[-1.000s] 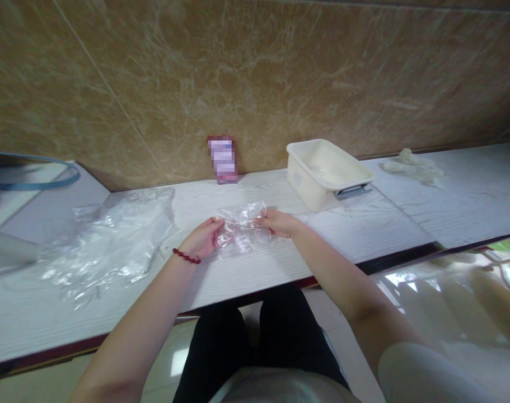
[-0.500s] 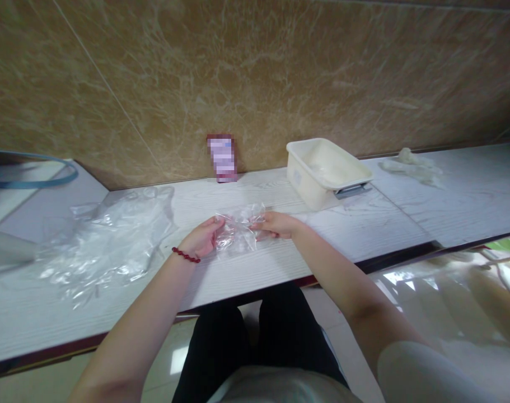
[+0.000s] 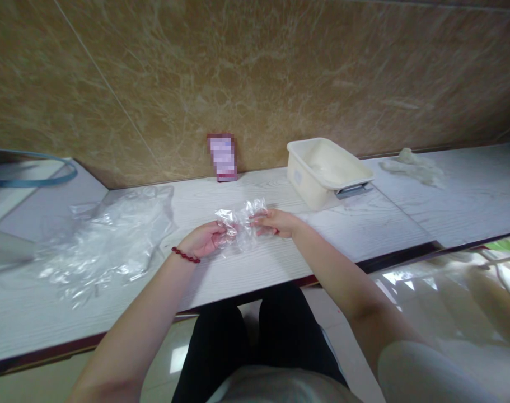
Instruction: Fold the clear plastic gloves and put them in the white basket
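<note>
A crinkled clear plastic bag [image 3: 243, 226] is stretched between my two hands, just above the white wood-grain counter [image 3: 246, 274]. My left hand [image 3: 206, 238], with a red bead bracelet [image 3: 186, 255] at the wrist, pinches the bag's left side. On the other side, the fingers of my right hand [image 3: 277, 223] are closed on the plastic. Whether anything lies inside the bag cannot be made out. To the left of my left hand, a heap of clear plastic bags [image 3: 116, 240] spreads over the counter.
A cream plastic bin [image 3: 309, 184] stands against the marbled wall, right of my hands. Beyond it lies a crumpled whitish item [image 3: 412, 167]. A blurred-out red and white card [image 3: 223, 158] leans on the wall. At far left is a blue hoop-like rim [image 3: 48, 182].
The bag between my hands has shifted and crumpled differently, its upper edge a little higher. My fingers have moved slightly on it. Everything else stays in place.
</note>
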Demonstrator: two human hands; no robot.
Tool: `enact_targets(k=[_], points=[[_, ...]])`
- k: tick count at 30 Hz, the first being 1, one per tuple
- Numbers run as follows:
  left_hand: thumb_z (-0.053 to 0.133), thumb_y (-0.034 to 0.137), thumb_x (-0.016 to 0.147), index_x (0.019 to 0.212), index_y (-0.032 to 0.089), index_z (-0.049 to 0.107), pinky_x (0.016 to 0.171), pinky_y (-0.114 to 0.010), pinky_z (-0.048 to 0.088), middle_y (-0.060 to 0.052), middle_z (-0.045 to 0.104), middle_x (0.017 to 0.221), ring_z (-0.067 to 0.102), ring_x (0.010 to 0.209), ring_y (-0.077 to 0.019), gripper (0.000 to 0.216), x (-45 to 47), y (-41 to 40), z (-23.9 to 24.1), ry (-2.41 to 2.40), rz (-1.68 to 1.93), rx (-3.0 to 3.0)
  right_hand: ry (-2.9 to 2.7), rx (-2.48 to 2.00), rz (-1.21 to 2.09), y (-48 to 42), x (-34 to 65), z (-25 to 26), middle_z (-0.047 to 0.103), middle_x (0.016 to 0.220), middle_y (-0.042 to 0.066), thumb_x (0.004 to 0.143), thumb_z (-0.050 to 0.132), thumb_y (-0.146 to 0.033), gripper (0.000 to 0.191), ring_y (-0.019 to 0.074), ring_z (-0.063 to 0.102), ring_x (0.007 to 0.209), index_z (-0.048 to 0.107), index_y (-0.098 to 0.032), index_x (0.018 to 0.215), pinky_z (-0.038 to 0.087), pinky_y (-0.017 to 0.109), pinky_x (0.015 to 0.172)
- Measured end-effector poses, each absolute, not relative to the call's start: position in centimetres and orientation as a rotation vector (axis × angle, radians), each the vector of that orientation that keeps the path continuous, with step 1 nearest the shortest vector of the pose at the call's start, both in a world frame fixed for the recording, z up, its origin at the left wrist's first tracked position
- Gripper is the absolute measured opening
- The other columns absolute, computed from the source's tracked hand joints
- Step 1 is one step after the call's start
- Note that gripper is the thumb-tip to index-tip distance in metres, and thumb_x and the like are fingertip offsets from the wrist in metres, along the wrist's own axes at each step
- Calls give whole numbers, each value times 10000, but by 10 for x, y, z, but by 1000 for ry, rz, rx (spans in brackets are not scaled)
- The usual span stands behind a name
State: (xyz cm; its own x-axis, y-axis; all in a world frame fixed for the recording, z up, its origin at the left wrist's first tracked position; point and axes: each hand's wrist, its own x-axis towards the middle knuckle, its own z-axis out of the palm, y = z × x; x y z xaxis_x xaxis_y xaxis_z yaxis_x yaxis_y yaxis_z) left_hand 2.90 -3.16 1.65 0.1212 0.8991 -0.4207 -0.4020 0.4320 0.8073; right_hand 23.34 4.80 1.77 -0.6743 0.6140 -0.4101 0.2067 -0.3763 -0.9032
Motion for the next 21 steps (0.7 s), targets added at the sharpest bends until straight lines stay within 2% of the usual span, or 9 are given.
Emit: enact_targets(k=[6,9,13,18,19,21], points=[[447,38,736,805,85,575,740,-330,512,-115,652,879,626,805,-194,152,26,-31,15,1063,1008,527,-1593,-1166,2129,48,235,20,619,961,78,802,500,-275,211,82,619,603,528,-171,984,144,96,265],[438,67,737,746,80,577,763,-343,500,-126,651,888,618,841,-215,140,27,-31,17,1049,989,458,-1650,-1194,2082,51,236,15,609,1013,89,790,514,-313,236,97,628,640,514,-169,977,156,101,277],[462,120,729,757,97,582,744,-337,495,-120,657,848,620,813,-206,125,27,-35,22,1088,930,461,-1794,-1302,1843,56,236,5,620,994,86,742,574,-283,264,95,620,623,511,-172,974,181,109,298],[586,269,673,738,154,568,555,-277,472,-53,614,599,602,600,-184,133,12,-41,20,1642,776,780,-1939,-1328,1666,57,237,3,642,887,48,711,597,-258,296,86,606,605,510,-192,986,228,105,333],[602,268,656,721,168,563,575,-280,467,-39,595,578,597,617,-189,125,9,-41,19,1770,833,885,-1952,-1321,1662,56,237,4,639,883,39,706,597,-255,298,82,603,599,509,-197,985,233,103,337],[629,236,624,728,191,575,710,-297,452,-45,607,663,590,768,-210,125,6,-39,17,1868,995,1167,-1984,-1308,1631,55,238,5,633,864,25,703,591,-249,280,74,595,583,511,-198,966,239,102,340]])
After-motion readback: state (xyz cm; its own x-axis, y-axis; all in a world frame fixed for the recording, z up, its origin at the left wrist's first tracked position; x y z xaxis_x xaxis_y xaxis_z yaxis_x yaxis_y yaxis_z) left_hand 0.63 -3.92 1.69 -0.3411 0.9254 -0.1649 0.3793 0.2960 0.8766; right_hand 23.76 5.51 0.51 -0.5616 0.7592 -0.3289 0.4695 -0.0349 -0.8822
